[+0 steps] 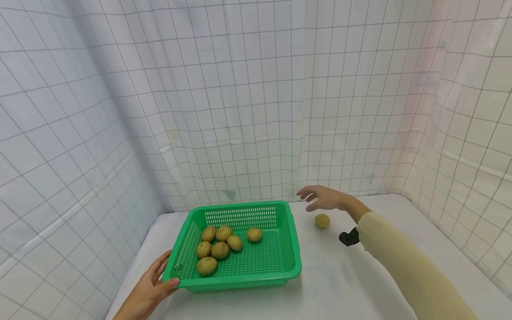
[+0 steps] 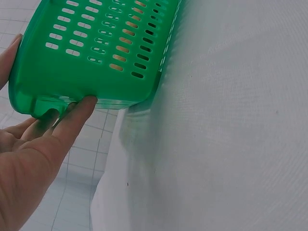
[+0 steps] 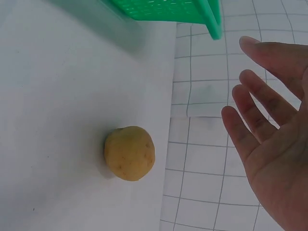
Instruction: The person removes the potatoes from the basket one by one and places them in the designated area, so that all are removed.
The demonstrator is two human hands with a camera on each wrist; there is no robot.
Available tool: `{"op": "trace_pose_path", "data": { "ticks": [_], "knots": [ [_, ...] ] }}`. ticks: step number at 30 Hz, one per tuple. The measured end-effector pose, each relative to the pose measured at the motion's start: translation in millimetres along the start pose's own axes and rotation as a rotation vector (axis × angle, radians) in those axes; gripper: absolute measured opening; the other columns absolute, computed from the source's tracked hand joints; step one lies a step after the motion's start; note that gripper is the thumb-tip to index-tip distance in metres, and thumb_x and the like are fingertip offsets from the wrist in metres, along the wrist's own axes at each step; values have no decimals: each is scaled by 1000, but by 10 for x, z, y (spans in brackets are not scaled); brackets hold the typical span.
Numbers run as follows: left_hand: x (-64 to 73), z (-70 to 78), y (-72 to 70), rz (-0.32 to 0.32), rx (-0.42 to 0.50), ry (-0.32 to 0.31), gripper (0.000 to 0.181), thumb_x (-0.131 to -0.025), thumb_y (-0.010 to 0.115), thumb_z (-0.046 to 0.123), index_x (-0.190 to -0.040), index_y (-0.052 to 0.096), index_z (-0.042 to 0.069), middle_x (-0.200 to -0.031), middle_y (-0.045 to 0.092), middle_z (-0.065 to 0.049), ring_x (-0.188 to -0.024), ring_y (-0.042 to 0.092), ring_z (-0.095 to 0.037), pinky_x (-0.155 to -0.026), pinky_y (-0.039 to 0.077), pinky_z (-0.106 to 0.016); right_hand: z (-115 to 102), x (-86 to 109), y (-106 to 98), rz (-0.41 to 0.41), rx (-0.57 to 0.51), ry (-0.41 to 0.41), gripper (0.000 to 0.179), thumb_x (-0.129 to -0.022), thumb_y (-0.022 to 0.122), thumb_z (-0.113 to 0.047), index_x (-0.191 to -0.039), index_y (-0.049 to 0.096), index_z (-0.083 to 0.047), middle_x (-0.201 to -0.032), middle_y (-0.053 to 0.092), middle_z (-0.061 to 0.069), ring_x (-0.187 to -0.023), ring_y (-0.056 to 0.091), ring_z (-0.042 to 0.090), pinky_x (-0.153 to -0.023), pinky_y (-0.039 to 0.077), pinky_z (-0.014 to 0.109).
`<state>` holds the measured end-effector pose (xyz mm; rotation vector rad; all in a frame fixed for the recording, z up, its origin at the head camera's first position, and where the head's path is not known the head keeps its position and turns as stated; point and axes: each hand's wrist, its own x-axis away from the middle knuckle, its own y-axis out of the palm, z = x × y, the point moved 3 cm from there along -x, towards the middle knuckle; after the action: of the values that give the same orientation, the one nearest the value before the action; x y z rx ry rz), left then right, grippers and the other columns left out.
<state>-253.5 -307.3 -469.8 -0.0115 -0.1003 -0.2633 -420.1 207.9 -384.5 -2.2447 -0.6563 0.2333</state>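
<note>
A green plastic basket [image 1: 240,282] with slotted walls stands on the white table, several potatoes [image 1: 220,250] lying mostly in its left half. My left hand [image 1: 150,286] grips the basket's near left corner, thumb over the rim and fingers against the outside. The left wrist view shows those fingers [image 2: 72,122] under the rim of the basket [image 2: 57,79]. One lone potato [image 1: 322,221] sits on the table to the right of the basket. Above and slightly behind it hovers my right hand [image 1: 326,198], fingers spread and holding nothing; in the right wrist view a gap separates it from that potato [image 3: 130,153].
White sheets with a dark grid [image 1: 248,111] enclose the table [image 1: 320,284] at the back and both sides. A small black object [image 1: 349,238] shows beside the right sleeve [image 1: 404,262]. The basket's right wall stands between the lone potato and the others.
</note>
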Motion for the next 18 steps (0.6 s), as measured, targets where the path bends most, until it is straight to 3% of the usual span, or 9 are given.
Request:
{"op": "trace_pose_path", "data": {
  "ticks": [7,18],
  "knots": [
    [1,-3,7,4,-6,-1,88,-106,58,6,-165,-6,9,-170,-8,-20,-138,39,-35,-102,53,-41,-161,-85,35,-47,1,-25,57,-94,72,-10,-147,54,-9,-141,55,12,-133,50,37,-105,48,53],
    [13,3,0,-18,12,13,87,-107,57,5,-165,-7,9,-169,-9,-20,-133,46,-25,-101,53,-40,-396,-203,119,-122,11,-70,53,-95,72,-9,-146,56,-9,-146,53,17,-134,48,38,-102,51,48]
  ]
}}
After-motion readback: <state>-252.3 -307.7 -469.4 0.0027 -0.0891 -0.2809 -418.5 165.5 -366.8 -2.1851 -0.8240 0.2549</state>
